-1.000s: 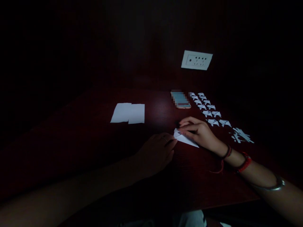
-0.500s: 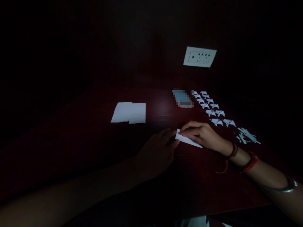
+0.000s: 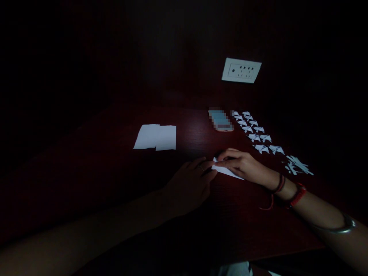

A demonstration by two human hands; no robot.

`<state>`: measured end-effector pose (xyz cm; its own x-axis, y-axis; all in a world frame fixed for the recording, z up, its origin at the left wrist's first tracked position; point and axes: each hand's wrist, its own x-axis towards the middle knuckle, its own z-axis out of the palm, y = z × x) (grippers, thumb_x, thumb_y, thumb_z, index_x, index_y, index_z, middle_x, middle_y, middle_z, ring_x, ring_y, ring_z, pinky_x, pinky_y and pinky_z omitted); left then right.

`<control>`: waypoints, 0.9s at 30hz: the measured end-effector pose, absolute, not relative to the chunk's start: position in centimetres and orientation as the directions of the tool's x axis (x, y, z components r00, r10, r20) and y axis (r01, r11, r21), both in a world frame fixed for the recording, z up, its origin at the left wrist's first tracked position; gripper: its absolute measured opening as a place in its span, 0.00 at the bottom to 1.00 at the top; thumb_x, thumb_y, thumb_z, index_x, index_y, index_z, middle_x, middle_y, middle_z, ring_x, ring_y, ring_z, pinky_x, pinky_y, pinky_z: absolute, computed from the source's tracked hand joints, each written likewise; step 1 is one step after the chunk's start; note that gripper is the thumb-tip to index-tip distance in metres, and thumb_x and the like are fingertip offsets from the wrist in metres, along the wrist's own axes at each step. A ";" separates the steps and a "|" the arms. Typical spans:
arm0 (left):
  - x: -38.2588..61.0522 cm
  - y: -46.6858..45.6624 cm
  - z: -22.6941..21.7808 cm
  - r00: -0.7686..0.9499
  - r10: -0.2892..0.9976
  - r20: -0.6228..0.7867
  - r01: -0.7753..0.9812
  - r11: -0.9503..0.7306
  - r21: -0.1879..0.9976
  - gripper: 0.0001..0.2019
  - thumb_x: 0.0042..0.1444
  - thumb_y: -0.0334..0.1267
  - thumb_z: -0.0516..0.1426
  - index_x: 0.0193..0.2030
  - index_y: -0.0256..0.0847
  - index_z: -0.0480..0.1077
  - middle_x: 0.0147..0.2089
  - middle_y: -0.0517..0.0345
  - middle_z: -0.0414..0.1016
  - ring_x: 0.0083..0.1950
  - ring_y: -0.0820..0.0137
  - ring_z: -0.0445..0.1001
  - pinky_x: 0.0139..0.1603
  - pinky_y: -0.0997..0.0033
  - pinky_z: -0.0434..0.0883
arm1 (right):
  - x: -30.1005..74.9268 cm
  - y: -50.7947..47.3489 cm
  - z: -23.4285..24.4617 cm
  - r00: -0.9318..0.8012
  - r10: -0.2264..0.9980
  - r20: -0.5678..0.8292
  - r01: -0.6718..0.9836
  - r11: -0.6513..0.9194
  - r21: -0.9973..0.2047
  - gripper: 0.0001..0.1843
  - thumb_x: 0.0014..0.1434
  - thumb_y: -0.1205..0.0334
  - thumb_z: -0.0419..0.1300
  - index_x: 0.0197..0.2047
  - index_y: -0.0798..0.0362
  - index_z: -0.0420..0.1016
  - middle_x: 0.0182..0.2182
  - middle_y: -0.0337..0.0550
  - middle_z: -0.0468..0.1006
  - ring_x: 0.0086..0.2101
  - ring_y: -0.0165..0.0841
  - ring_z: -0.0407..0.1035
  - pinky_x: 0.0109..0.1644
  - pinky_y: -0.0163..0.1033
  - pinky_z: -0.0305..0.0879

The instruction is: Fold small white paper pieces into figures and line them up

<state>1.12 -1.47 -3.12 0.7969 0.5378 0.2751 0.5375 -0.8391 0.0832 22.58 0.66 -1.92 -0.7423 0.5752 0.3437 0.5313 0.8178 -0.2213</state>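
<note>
Pressing of a fold, to judge by the hands. At right of centre on the dark red, wood-grained tabletop [image 3: 195, 140]: a small, tapering piece of folded white paper [image 3: 231, 173], lying flat. From the right, a bare right hand [image 3: 243, 164] with fingertips down on the paper; from the left, a bare, shadowed left hand [image 3: 194, 180] with fingertips at its left end. Impossible to make out: whether pinched or merely pinned by either hand. For a sharp crease, anchor the left end firmly; check the alignment of the edges before bearing down; run the right fingertips along the fold with even pressure, using the tabletop as backing. Press rather than drag, to prevent slipping of the layers. Keep the thin red cord end [image 3: 271, 203], trailing from the right wrist, clear of the paper. Beyond the right hand: two rows of small, pointed, folded white paper shapes [image 3: 254, 137], with loose, thin, pale strips [image 3: 299, 165] at the near end. Farther left: two flat, adjoining white paper sheets [image 3: 166, 138], apart from both hands.
</note>
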 end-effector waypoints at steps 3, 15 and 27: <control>1.1 -1.3 -2.9 0.809 0.520 0.275 0.517 -0.852 0.089 0.17 0.54 0.35 0.45 0.52 0.41 0.57 0.55 0.56 0.56 0.57 0.62 0.50 0.51 0.58 0.56 | 22.6 0.6 -1.9 -0.743 0.577 0.341 0.532 0.817 -0.222 0.14 0.57 0.69 0.47 0.43 0.54 0.70 0.39 0.46 0.69 0.41 0.31 0.62 0.44 0.41 0.63; 1.4 0.2 -2.2 0.857 0.429 0.285 0.417 -0.903 0.104 0.16 0.52 0.35 0.47 0.49 0.38 0.59 0.50 0.52 0.60 0.50 0.65 0.58 0.50 0.61 0.58 | 23.1 0.5 -1.6 -0.706 0.627 0.330 0.600 0.776 -0.193 0.13 0.56 0.63 0.49 0.41 0.55 0.71 0.38 0.45 0.71 0.39 0.31 0.64 0.45 0.40 0.62; 1.5 1.0 -2.9 0.878 0.389 0.278 0.401 -0.916 0.014 0.15 0.53 0.37 0.47 0.47 0.37 0.59 0.56 0.50 0.54 0.59 0.60 0.46 0.54 0.57 0.52 | 23.4 0.8 -1.6 -0.733 0.605 0.311 0.602 0.790 -0.119 0.15 0.57 0.61 0.47 0.43 0.55 0.70 0.37 0.46 0.69 0.38 0.32 0.63 0.43 0.40 0.63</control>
